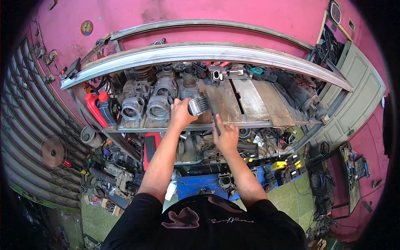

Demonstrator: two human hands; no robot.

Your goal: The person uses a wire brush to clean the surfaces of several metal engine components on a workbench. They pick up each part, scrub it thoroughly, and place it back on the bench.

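Observation:
My left hand [180,113] grips a finned metal engine cylinder [199,106] above the front of the wooden shelf. In my right hand [227,136] is a slim dark tool with a long handle [216,121]. Its far end is close beside the cylinder's fins and too blurred to name. Behind my left hand stand several grey engine castings [159,107] with round openings. A smaller metal part with a bore [216,75] lies at the back of the shelf.
A metal rail [216,53] runs across above the shelf [223,102]. Red and black bottles [96,109] stand at its left end, a dark cylindrical unit [300,93] at its right. Below are a blue surface [200,186], yellow boxes [278,166] and heaped parts.

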